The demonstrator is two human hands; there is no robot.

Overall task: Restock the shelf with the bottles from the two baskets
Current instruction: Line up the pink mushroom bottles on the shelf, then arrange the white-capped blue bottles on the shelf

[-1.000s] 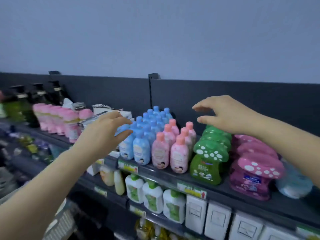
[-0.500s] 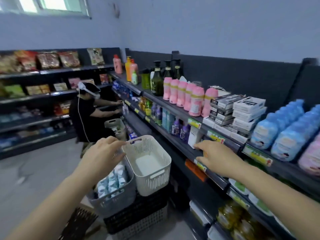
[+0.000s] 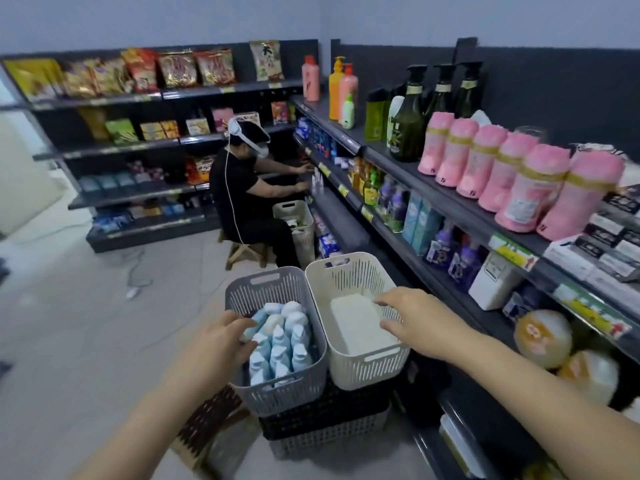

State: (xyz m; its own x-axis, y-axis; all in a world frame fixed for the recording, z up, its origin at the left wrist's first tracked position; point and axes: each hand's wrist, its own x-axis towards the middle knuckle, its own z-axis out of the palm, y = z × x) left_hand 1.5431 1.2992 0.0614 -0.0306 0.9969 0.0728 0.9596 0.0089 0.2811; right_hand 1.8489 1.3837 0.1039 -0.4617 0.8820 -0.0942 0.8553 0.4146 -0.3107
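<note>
The long dark shelf [image 3: 408, 174] runs down the right side, full of pink, green and black things, but the spot where blue bottles go is cut off from the picture. In front of the person two baskets sit side by side on some black crates [image 3: 329, 410]. The white basket [image 3: 367, 368] is on the right, next to the shelf, and I see only its pale floor inside. The grey basket [image 3: 277, 282] on the left is packed with blue bottles [image 3: 280, 344]. Most stand with caps up, and a few lie tipped on top. The left hand [image 3: 218, 348] is the near one. It is at the grey basket's left rim, and the bottles are just to its right. Its fingers are over one tipped bottle [image 3: 256, 323] and its thumb is under it, but it is too blurry to tell if it is squeezing yet. I think lifting that bottle comes next. The right hand [image 3: 415, 317] floats over the white basket with loose, spread fingers and holds nothing. The bottles lower down are hidden, so I cannot count them.
</note>
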